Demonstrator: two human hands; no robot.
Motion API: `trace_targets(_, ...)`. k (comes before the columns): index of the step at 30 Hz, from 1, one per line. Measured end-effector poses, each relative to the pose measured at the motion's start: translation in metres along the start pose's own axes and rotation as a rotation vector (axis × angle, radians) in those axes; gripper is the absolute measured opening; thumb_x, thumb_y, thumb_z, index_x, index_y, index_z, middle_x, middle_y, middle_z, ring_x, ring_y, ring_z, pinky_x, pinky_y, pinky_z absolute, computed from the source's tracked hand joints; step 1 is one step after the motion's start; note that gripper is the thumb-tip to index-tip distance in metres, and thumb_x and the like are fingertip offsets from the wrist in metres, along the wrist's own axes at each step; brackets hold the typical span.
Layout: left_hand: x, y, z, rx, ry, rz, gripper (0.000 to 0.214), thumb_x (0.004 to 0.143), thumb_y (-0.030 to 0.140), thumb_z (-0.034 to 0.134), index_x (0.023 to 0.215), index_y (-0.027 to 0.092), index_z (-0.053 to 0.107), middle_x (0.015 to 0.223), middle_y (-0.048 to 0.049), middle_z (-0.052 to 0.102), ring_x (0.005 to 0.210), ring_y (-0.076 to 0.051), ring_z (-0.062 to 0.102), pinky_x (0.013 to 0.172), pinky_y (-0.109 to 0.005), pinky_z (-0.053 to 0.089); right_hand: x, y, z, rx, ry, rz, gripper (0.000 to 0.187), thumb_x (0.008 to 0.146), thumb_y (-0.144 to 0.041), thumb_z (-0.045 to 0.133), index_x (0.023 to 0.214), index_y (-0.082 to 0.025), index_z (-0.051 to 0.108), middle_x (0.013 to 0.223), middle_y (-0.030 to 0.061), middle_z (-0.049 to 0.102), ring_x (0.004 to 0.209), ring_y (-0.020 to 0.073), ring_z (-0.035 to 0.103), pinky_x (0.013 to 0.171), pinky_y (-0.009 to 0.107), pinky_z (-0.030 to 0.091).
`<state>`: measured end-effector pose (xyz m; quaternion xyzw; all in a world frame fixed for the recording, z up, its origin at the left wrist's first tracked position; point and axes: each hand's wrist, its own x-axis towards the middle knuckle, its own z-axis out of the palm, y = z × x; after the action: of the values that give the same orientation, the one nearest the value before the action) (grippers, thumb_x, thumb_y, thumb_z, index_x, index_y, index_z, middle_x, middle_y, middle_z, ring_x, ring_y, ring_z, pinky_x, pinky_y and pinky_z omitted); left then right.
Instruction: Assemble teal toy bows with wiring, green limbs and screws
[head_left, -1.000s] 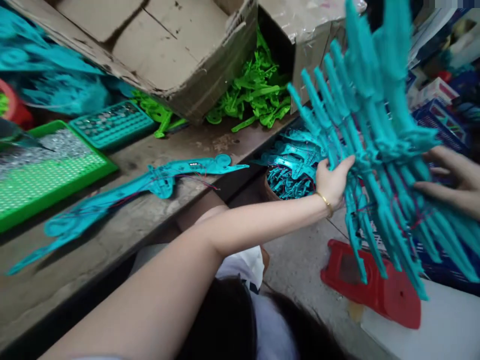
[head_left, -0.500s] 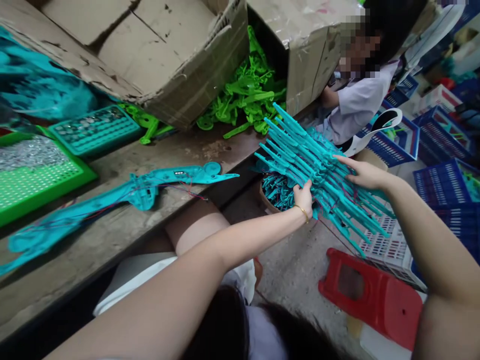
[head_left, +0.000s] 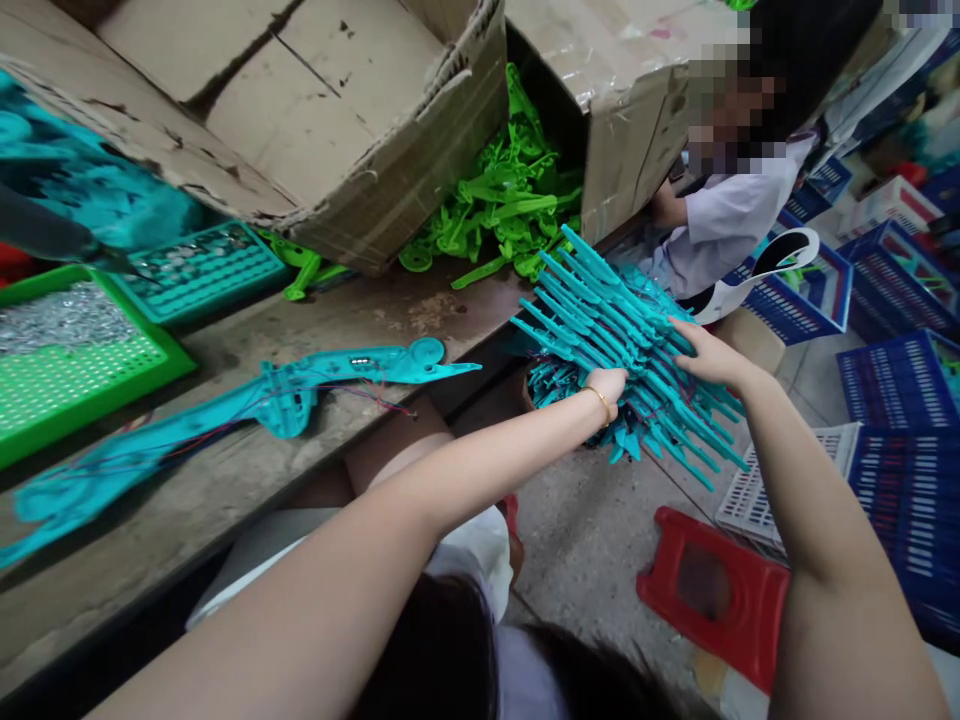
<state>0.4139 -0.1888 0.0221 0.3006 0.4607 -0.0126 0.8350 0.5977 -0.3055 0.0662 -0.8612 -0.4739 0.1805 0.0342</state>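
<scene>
A thick bundle of long teal plastic parts (head_left: 611, 330) with thin wires in it is held between both hands, low beside the workbench. My left hand (head_left: 609, 385), a gold bracelet on its wrist, grips the bundle's near side. My right hand (head_left: 701, 352) presses on its far side with fingers curled. Below the bundle a container of more teal parts (head_left: 551, 385) shows on the floor. One long teal part with wires (head_left: 315, 375) lies flat on the workbench (head_left: 247, 460).
Torn cardboard boxes (head_left: 337, 120) with bright green plastic parts (head_left: 502, 200) spilling out stand at the back. A green tray (head_left: 67, 360) and a teal tray (head_left: 199, 265) sit at left. Another person (head_left: 720, 210) sits behind. Blue crates (head_left: 892, 380) and a red stool (head_left: 712, 590) occupy the floor.
The teal bundle came down from high at the right to low by the bench edge, with both hands still on it. The person behind has come into sight.
</scene>
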Motion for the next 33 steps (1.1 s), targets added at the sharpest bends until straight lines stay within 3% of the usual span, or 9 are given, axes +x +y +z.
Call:
trace_targets(7,-0.060,0.020,-0.041,0.095,-0.040,0.028,0.010,0.078,0.011,0.066,0.084,0.016,0.060,0.083,-0.0016,0.061,0.089,-0.015,0.059,0.082,-0.029,0.049,-0.004,-0.010,0.001,-0.023,0.035,0.087,0.081,0.080,-0.038,0.057,0.153,-0.016,0.031,0.158,0.0128,0.036,0.145,0.0317,0.036,0.121,0.048,0.030)
trace_targets(10,-0.093,0.037,-0.098,0.099,-0.117,0.081,0.018,0.074,0.013,0.068,0.090,0.016,0.062,0.077,-0.0011,0.062,0.075,-0.013,0.060,0.075,-0.029,0.050,-0.008,-0.016,-0.009,-0.053,0.068,0.107,0.077,0.081,-0.042,0.056,0.149,-0.011,0.037,0.153,0.0177,0.044,0.139,0.0345,0.045,0.116,0.051,0.037)
trace_targets(13,-0.131,0.058,-0.175,0.319,-0.273,0.342,0.027,0.077,0.031,0.071,0.098,0.016,0.065,0.091,-0.0056,0.070,0.084,-0.016,0.066,0.083,-0.031,0.052,-0.010,-0.032,-0.027,-0.107,0.183,0.056,0.065,0.085,-0.047,0.052,0.138,-0.010,0.052,0.137,0.0206,0.059,0.126,0.0369,0.057,0.106,0.055,0.046)
trace_targets(16,-0.171,0.072,-0.250,0.513,-0.018,0.625,0.035,0.077,0.048,0.071,0.097,0.019,0.068,0.099,-0.0061,0.073,0.096,-0.021,0.067,0.093,-0.038,0.052,-0.003,-0.075,-0.049,-0.131,0.346,-0.082,0.053,0.089,-0.047,0.050,0.129,-0.014,0.060,0.122,0.0176,0.068,0.111,0.0338,0.066,0.097,0.052,0.053)
trace_targets(19,-0.203,0.073,-0.305,0.487,0.341,0.728,0.040,0.078,0.057,0.068,0.095,0.021,0.069,0.097,-0.0064,0.074,0.096,-0.024,0.068,0.094,-0.041,0.053,0.016,-0.153,-0.065,-0.151,0.525,-0.342,0.045,0.092,-0.041,0.050,0.129,-0.017,0.059,0.119,0.0143,0.069,0.103,0.0286,0.068,0.093,0.046,0.055)
trace_targets(22,-0.221,0.063,-0.334,0.439,0.526,0.753,0.044,0.078,0.061,0.066,0.095,0.020,0.067,0.093,-0.0063,0.074,0.091,-0.025,0.069,0.091,-0.041,0.056,0.051,-0.247,-0.068,-0.305,0.671,-0.645,0.050,0.092,-0.032,0.049,0.140,-0.014,0.050,0.135,0.0182,0.059,0.124,0.0315,0.056,0.104,0.049,0.047)
trace_targets(26,-0.235,0.049,-0.352,0.569,0.645,0.830,0.048,0.084,0.059,0.059,0.110,0.019,0.064,0.109,-0.0084,0.072,0.101,-0.026,0.068,0.093,-0.040,0.055,0.107,-0.343,-0.065,-0.503,0.682,-0.858,0.061,0.090,-0.019,0.045,0.150,-0.019,0.036,0.139,0.0152,0.054,0.130,0.0309,0.047,0.111,0.058,0.031)
trace_targets(30,-0.244,0.047,-0.380,0.971,0.859,0.874,0.046,0.090,0.054,0.050,0.116,0.018,0.063,0.118,-0.0113,0.068,0.112,-0.029,0.062,0.100,-0.044,0.049,0.133,-0.379,-0.095,-0.752,0.565,-0.872,0.042,0.092,-0.019,0.040,0.130,-0.016,0.058,0.098,0.0137,0.068,0.095,0.0268,0.059,0.082,0.043,0.043)
trace_targets(33,-0.243,0.049,-0.411,1.234,0.902,0.852,0.054,0.088,0.053,0.052,0.125,0.015,0.060,0.127,-0.0150,0.063,0.120,-0.031,0.056,0.107,-0.048,0.043,0.137,-0.373,-0.144,-0.830,0.642,-0.890,0.034,0.093,-0.032,0.046,0.118,-0.016,0.063,0.097,0.0154,0.069,0.090,0.0265,0.059,0.071,0.037,0.040)
